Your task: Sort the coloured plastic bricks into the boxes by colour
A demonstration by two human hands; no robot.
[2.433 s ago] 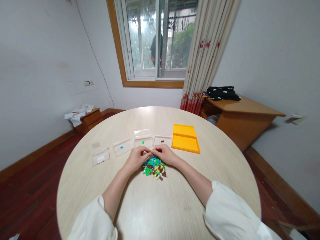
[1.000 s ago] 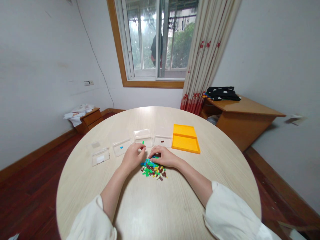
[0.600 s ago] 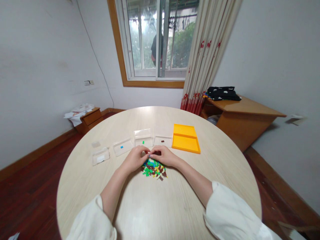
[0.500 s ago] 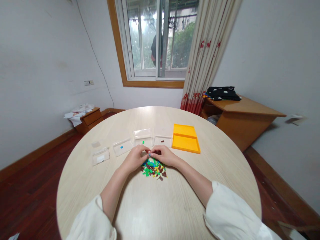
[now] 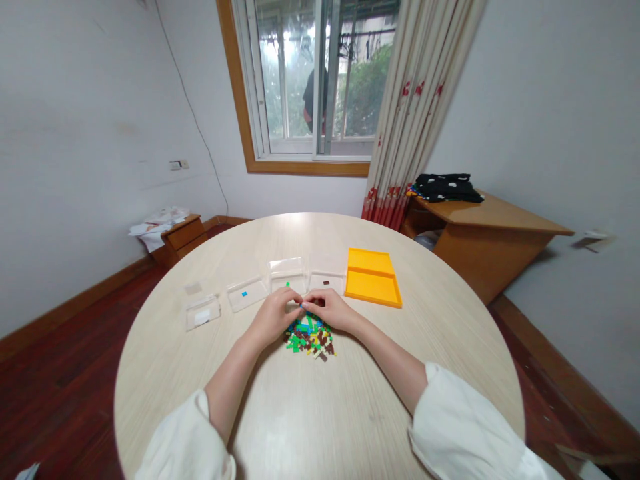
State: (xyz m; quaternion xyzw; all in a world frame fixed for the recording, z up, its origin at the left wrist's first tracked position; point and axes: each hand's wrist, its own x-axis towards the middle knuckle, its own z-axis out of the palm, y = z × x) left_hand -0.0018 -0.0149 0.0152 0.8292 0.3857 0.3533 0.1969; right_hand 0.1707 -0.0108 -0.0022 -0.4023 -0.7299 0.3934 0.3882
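A: What's the largest thing here?

B: The round table [image 5: 300,427], pale and wood-grained. On its far right side lies the yellow case [image 5: 373,289], opened out.

A: And the hands?

B: That's the change. A second ago they were apart, the right one over the pieces; now they have met again. I'd judge that the work has moved from picking at the heap to handling a piece between the fingers.

A: How are they posed?

B: The left hand [image 5: 274,317] comes in from the near left, the right hand [image 5: 334,311] from the near right. Both wrists are low, knuckles arched, thumbs and forefingers meeting above the far edge of the pile [image 5: 309,340] of mixed bricks. The hands partly cover that edge.

A: Beyond them?

B: A row of clear boxes. The far-left box [image 5: 191,321] holds a white slip [image 5: 203,316]. Then come the left box [image 5: 257,293], the middle box [image 5: 296,283] and the right box [image 5: 339,283], beside the case.

A: Anything in those three?

B: One piece each, same as before: blue [image 5: 245,294], green [image 5: 287,285] and brown [image 5: 326,283], left to right. So this meeting of hands has added nothing there yet.

A: And the fingertips?

B: Both sets are pinched on a small bluish piece [image 5: 301,305], mostly hidden. I can't tell its shape, or whether it's one brick or two.
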